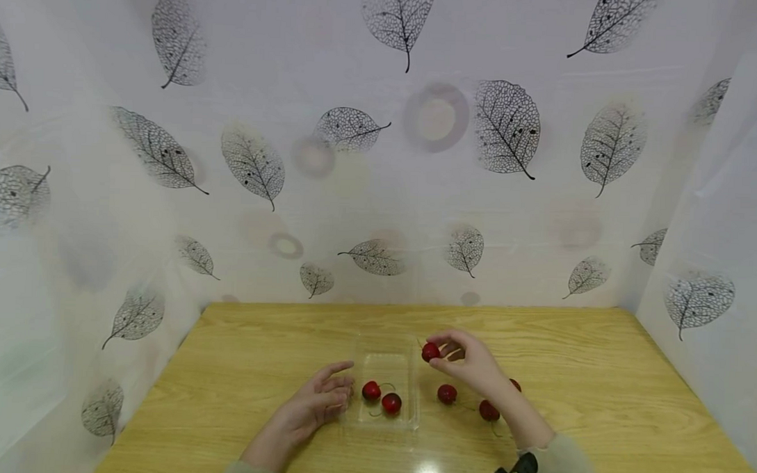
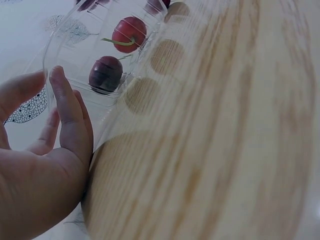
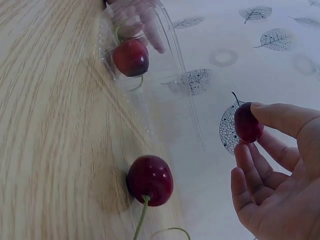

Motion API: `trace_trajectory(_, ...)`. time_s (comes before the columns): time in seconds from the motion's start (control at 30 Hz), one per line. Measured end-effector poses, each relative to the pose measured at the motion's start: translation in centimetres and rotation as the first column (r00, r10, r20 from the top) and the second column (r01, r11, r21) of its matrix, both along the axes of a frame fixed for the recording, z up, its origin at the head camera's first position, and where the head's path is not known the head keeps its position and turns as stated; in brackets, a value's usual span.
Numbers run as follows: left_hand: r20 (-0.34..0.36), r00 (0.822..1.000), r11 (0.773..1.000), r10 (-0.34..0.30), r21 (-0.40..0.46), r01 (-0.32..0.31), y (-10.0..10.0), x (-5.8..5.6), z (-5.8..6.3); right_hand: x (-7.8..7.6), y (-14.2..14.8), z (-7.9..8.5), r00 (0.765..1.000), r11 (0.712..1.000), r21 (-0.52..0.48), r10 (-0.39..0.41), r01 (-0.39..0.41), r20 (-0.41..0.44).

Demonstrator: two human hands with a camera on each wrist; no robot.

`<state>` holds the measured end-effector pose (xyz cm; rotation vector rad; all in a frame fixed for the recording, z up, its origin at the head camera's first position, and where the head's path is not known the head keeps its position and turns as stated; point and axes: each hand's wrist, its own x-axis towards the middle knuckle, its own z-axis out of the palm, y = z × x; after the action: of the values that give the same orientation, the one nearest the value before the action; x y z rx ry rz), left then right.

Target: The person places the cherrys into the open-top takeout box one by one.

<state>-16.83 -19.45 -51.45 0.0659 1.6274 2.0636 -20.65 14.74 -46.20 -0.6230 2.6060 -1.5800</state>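
Between thumb and fingers my right hand (image 1: pixel 471 365) pinches a dark red cherry (image 1: pixel 430 352), held up just beyond the right side of a clear plastic box (image 1: pixel 418 405). Its thin stem shows in the right wrist view. Two cherries with stems lie inside the box, a brighter one (image 1: pixel 371 391) and a darker one (image 1: pixel 391 403). My left hand (image 1: pixel 313 408) stands on edge at the box's left side, fingers loosely extended; in the left wrist view its fingertips (image 2: pixel 58 75) touch the clear wall.
Right of the box a cherry (image 1: pixel 447 394) lies on the wooden table (image 1: pixel 242 371). Another cherry (image 1: pixel 489 410) sits beside my right forearm, and one more (image 1: pixel 515 385) is partly hidden behind it. A leaf-patterned sheet (image 1: pixel 367 194) rises along the table's back and sides.
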Motion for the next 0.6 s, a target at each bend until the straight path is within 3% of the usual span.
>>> trace_trajectory(0.6,0.008,1.000,1.000,-0.004,0.006,0.003,0.0,0.0,0.2,0.2,-2.5,-0.7,0.998,0.997,-0.044,0.064,-0.064,-0.004)
